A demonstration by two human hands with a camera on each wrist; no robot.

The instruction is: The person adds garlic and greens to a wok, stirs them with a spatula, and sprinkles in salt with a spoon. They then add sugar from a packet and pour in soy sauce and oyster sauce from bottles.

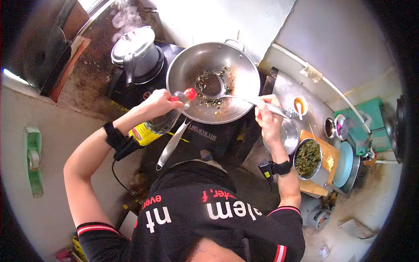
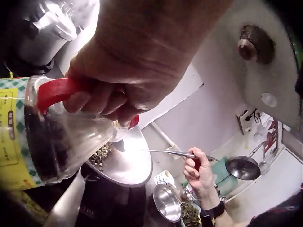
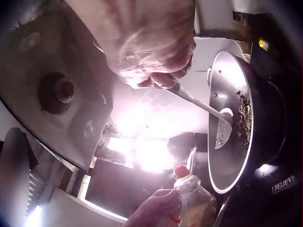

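My left hand (image 1: 158,105) grips the red handle of a clear plastic bottle (image 2: 71,142) with a yellow label, tilted with its red-capped neck at the near left rim of the wok (image 1: 179,83). Curled round the handle of a metal ladle (image 1: 238,98), my right hand (image 1: 268,120) holds its bowl down in the wok. Chopped dark bits (image 3: 244,116) lie scattered round the ladle's bowl. In the left wrist view the fingers of the left hand (image 2: 102,99) wrap the red handle. Whether liquid leaves the bottle I cannot tell.
A steaming pressure cooker (image 1: 139,54) stands behind left on the stove. At the right are a metal bowl (image 1: 289,137), a pot of dark greens (image 1: 308,159), a small cup with a white spoon (image 1: 300,106), a cutting board (image 1: 315,188) and a blue plate (image 1: 343,163).
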